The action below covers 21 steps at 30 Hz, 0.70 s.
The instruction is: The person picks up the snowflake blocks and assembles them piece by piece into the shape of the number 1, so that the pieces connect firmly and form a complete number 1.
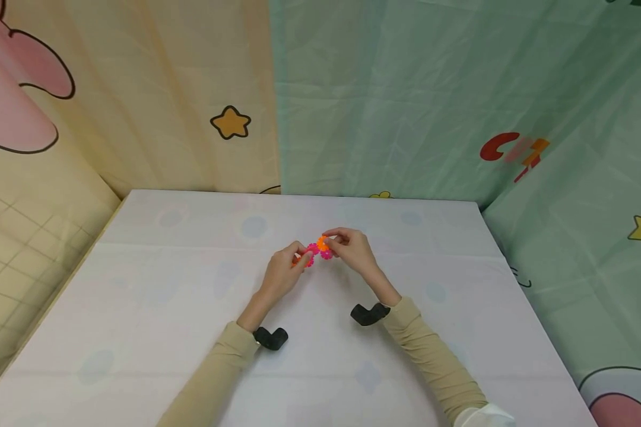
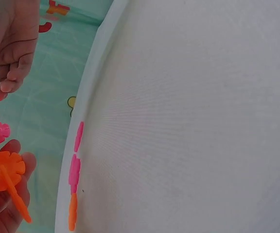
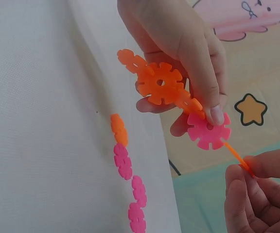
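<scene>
In the right wrist view, my left hand (image 3: 179,43) pinches a pink notched snowflake disc (image 3: 209,131) between thumb and fingers. Linked to that disc is a chain of orange snowflake discs (image 3: 160,83), which lies across the left fingers. My right hand (image 3: 261,194) pinches another orange disc (image 3: 238,158), seen edge-on, whose rim meets the pink disc's lower edge; whether the two interlock I cannot tell. From the head, the left hand (image 1: 285,270) and right hand (image 1: 352,249) meet over the table, partly covering the pieces.
More pink discs (image 3: 123,161) and an orange disc (image 3: 119,130) lie in a row on the white table (image 1: 165,308), just beyond the hands. Patterned curtains (image 1: 384,107) hang behind the table's far edge and along its sides. A black wrist mount (image 1: 270,338) sits at each cuff.
</scene>
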### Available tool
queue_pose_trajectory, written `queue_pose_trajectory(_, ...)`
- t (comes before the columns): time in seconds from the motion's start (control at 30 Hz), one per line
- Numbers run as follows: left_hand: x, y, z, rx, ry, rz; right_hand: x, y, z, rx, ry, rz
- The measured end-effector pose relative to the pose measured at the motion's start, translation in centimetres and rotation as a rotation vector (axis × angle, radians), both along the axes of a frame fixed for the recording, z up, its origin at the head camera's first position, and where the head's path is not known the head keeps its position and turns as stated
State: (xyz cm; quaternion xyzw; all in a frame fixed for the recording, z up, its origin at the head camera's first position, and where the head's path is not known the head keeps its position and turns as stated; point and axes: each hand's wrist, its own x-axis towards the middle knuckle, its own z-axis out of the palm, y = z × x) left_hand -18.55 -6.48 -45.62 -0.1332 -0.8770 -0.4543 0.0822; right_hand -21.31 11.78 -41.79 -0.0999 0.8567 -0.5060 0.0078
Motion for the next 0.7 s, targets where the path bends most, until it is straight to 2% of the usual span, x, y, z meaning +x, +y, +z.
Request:
queue_pose_trajectory(0.3, 0.06, 0.24, 0.08, -0.066, 0.038, -0.007, 0.23, -0.24, 0.19, 0.031, 0.053, 0.005)
queue_pose_trajectory(0.5, 0.00, 0.31, 0.20, -0.116, 0.106, -0.018, 0.45, -0.72, 0.49, 0.089, 0.134, -0.025)
queue_pose_trajectory(0.7, 0.04, 0.37, 0.36, -0.119, 0.163, -0.028, 0.38, -0.84, 0.87, 0.115, 0.167, -0.002)
